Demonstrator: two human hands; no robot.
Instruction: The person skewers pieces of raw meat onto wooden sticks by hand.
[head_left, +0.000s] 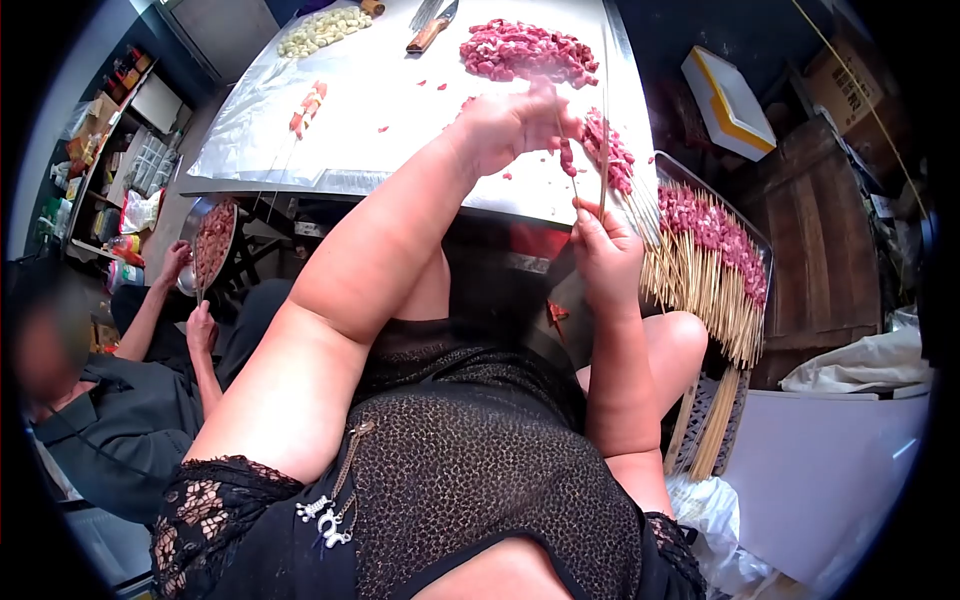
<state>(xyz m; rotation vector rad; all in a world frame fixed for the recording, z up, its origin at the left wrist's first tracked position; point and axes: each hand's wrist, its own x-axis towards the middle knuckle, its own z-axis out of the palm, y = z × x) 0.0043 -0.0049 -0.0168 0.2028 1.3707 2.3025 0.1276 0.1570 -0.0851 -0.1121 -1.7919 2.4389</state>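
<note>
My right hand (608,250) is closed on the lower part of a thin bamboo skewer and other long sticks beside it. Small pieces of raw red meat (567,157) are threaded on that skewer. At its upper part, the blurred fingers of my left hand (515,125) are bent in close; whatever lies between them is hidden. A pile of raw meat chunks (530,50) rests beyond my hands on the foil-covered table (370,125). Another heap of meat (608,150) is just right of the skewer.
Right of the table, a tray (768,245) holds many meat skewers (715,240). A wooden-handled knife (433,32), pale chunks (325,32) and a loaded skewer (308,110) lie on the table. At left, a person (140,400) works by a bowl of meat (213,245).
</note>
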